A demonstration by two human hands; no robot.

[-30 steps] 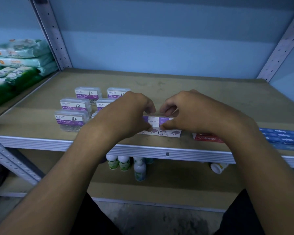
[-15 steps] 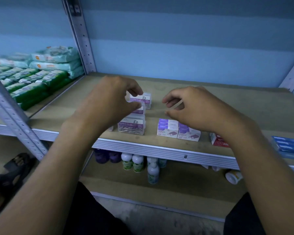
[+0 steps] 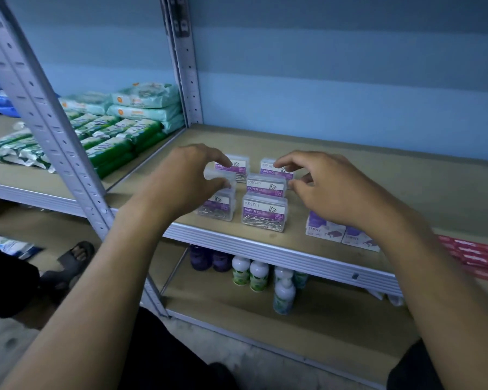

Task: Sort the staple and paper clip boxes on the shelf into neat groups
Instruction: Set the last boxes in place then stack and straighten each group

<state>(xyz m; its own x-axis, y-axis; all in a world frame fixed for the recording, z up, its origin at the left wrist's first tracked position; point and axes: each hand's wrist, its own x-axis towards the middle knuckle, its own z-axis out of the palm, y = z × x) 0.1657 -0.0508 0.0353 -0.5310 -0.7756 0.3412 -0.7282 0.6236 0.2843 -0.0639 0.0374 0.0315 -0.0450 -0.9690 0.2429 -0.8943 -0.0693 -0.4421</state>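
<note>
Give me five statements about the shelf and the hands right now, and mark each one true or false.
1. The clear paper clip boxes stand in two columns near the shelf's front edge. True.
2. The right hand grips a red staple box. False: it hovers over the paper clip boxes, holding nothing.
3. The purple-and-white staple boxes lie to the right of the paper clip boxes. True.
4. The left hand rests on the green packets. False: it is at the left column of paper clip boxes; the green packets lie on the neighbouring shelf.
5. Bottles stand on the shelf below. True.
</note>
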